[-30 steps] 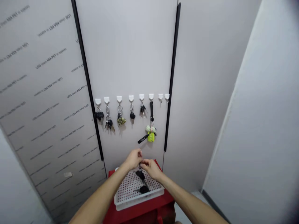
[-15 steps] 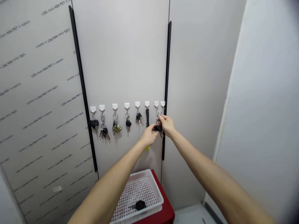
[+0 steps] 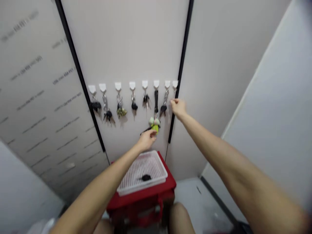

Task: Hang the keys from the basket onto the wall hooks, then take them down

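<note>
The black-headed key (image 3: 146,177) lay in the white perforated basket (image 3: 143,186) on the red surface (image 3: 171,182), below and toward the wearer from both hands. Its long axis ran roughly crosswise, with the dark head to the right and the thin end to the left. The left hand (image 3: 147,140) was the nearer of the two, being almost directly above the basket; the right hand (image 3: 178,107) stood higher and further right. The left hand's fingers were loosely curled just beside the lower edge of the lime-green pendant (image 3: 155,129); contact with the pendant could not be confirmed, nor whether anything was gripped. The right hand's fingertips were drawn together near the black strip (image 3: 186,35), below the rightmost hook (image 3: 175,84); whether they enclosed a small item could not be determined. Just left of the right hand, a key set (image 3: 163,108) hung from the seventh hook (image 3: 167,84), its length near vertical and its lower end inclined left. A black strap (image 3: 156,101) hung from the neighbouring hook, above the pendant. Markings: the printed panel (image 3: 36,97) at far left bore repeated slanting lines of text, mostly blurred, with "PET" only tentatively legible. No brand could be read on any key.
</note>
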Action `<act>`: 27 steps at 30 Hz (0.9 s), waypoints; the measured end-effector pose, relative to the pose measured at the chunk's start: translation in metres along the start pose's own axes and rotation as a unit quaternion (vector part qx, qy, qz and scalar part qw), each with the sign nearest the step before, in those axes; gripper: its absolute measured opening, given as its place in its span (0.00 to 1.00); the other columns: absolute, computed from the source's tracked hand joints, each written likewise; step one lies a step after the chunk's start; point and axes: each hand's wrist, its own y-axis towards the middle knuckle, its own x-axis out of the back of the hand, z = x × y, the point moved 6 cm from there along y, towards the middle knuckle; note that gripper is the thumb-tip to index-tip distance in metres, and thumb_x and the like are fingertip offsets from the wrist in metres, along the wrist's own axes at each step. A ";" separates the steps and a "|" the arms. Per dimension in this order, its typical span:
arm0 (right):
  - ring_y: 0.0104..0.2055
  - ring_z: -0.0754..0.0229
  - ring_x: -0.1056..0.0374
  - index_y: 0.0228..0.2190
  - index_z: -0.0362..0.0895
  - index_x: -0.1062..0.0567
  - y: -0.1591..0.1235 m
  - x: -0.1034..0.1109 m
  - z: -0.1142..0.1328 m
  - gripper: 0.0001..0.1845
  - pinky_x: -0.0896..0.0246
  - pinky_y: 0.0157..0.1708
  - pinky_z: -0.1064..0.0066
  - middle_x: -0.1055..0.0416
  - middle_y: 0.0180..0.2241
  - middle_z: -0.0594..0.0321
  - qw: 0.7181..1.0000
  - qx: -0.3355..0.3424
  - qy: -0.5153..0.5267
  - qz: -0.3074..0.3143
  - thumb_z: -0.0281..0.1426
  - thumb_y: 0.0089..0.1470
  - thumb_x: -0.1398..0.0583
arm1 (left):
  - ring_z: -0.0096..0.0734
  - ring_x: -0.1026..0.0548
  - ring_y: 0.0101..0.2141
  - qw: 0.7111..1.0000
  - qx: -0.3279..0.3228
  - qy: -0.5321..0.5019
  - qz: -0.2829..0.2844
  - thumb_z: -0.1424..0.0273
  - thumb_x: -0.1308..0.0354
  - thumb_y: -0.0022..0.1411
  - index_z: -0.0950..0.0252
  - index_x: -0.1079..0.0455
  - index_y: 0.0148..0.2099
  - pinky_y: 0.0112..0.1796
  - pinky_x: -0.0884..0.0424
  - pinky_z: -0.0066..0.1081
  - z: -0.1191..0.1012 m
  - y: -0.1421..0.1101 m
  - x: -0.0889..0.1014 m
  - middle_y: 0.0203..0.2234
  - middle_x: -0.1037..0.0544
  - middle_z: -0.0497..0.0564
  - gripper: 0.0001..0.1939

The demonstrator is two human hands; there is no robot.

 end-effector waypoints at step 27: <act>0.21 0.70 0.42 0.24 0.38 0.31 -0.226 -0.079 -0.037 0.08 0.48 0.23 0.79 0.35 0.19 0.65 0.886 -0.008 -0.123 0.447 0.24 0.37 0.48 | 0.16 0.41 0.14 0.959 0.260 -0.085 0.075 0.75 0.51 0.42 0.69 0.41 0.21 0.17 0.45 0.19 0.119 -0.086 -0.007 0.10 0.39 0.42 0.02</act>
